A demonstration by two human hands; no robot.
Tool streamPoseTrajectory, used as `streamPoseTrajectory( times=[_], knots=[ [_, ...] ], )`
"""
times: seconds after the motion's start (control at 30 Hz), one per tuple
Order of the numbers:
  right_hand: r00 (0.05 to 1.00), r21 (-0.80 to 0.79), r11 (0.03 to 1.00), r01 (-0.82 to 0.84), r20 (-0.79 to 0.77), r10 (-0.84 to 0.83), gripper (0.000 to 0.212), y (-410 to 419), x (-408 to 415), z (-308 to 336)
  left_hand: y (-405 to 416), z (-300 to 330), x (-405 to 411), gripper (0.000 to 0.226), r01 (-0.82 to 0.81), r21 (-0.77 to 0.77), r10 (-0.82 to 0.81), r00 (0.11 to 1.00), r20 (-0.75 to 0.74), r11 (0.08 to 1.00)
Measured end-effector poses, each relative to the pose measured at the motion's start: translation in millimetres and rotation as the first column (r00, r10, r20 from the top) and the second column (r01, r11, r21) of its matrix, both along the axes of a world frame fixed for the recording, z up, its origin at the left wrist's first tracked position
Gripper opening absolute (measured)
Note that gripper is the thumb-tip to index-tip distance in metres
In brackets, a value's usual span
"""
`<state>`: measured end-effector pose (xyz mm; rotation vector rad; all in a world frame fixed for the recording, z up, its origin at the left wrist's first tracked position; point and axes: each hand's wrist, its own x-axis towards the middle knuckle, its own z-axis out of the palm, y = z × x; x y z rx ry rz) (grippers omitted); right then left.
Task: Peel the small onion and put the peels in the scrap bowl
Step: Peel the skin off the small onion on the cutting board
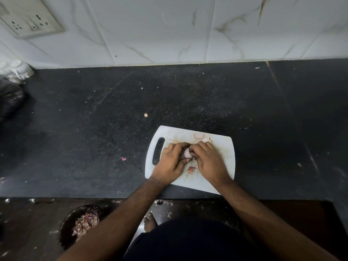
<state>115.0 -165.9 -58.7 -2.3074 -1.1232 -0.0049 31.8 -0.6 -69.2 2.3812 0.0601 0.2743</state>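
Note:
A small pale pink onion (187, 152) sits between both hands above the white cutting board (224, 147). My left hand (170, 162) grips it from the left. My right hand (208, 161) pinches its skin from the right. Loose pink peels lie on the board: one behind my hands (198, 136), one scrap near my wrists (191, 169). The dark scrap bowl (65, 225), holding pink and brown peels (85, 223), stands on the floor at lower left, below the counter's edge.
The black stone counter (94, 129) carries small peel bits (123, 158) left of the board. A dark bag (9, 98) and white items (17, 69) are at the far left. A marble wall with a socket plate (28, 17) rises behind. My bare foot (149, 222) is on the floor.

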Motion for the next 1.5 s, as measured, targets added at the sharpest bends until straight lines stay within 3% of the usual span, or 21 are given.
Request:
streamPoseTrajectory(
  times=[0.23, 0.37, 0.57, 0.73, 0.9, 1.13, 1.33, 1.5],
  knots=[
    [0.972, 0.132, 0.978, 0.162, -0.19, -0.135, 0.023, -4, 4, -7, 0, 2, 0, 0.032, -0.007, -0.032, 0.007, 1.0, -0.021, 0.999],
    [0.969, 0.181, 0.978, 0.107, -0.237, -0.063, 0.015, -4, 3, -4, -1, 3, 1, 0.027, -0.006, -0.013, 0.007, 1.0, 0.022, 1.0],
    [0.979, 0.186, 0.979, 0.078, -0.198, -0.041, 0.019, -5, 3, -5, 2, 2, 2, 0.032, -0.037, -0.02, 0.038, 0.999, 0.038, 0.999],
    [0.988, 0.151, 0.987, 0.056, -0.152, -0.033, 0.014, -3, -1, -6, 1, 1, 2, 0.049, 0.033, 0.008, -0.033, 0.999, -0.005, 0.999],
    [0.993, 0.144, 0.989, 0.034, -0.12, -0.017, 0.003, -5, -3, -3, -2, 2, -3, 0.044, -0.046, -0.093, 0.044, 0.999, -0.014, 0.995],
    [0.983, 0.189, 0.98, 0.067, -0.183, -0.032, 0.013, -6, 0, -5, -1, 3, -2, 0.04, -0.08, -0.086, 0.078, 0.997, -0.019, 0.993],
    [0.987, 0.182, 0.981, 0.06, -0.16, -0.031, 0.017, -10, -2, -6, -2, 1, -2, 0.039, 0.009, 0.034, -0.01, 1.0, 0.016, 0.999],
    [0.972, 0.209, 0.973, 0.095, -0.233, -0.045, 0.013, -10, -1, -4, -3, 0, -3, 0.04, 0.04, 0.063, -0.039, 0.999, -0.018, 0.997]
  ],
)
